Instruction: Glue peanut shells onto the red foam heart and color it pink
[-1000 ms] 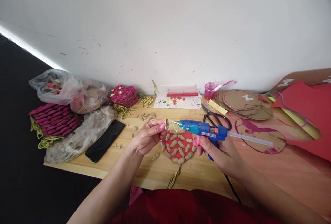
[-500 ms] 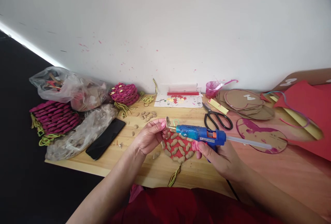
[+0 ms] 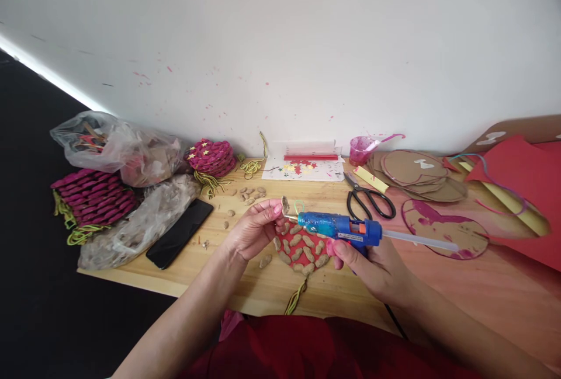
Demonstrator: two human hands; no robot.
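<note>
Between the thumb and fingers of my left hand [image 3: 258, 227] is a peanut shell [image 3: 284, 204], held up over the table. My right hand [image 3: 372, 265] is wrapped round a blue hot glue gun [image 3: 337, 227], whose metal nozzle points left at the shell, touching it or very close. A long whitish glue stick [image 3: 421, 240] sticks out of the gun's back end. Below both hands lies a red piece [image 3: 297, 243] covered with several peanuts [image 3: 308, 254], partly hidden by the gun. Yellow-green yarn [image 3: 297, 299] hangs from its near edge.
Loose peanuts [image 3: 249, 195], a black phone [image 3: 179, 234] and plastic bags [image 3: 144, 227] lie to the left, with magenta woven bundles [image 3: 94, 199]. Black-handled scissors [image 3: 370, 199], a pink cup [image 3: 360, 150], cardboard shapes [image 3: 414, 171] and red sheets [image 3: 526, 186] are at the right.
Both hands stay almost in place, the nozzle still at the peanut shell. The whole view has shifted very slightly.
</note>
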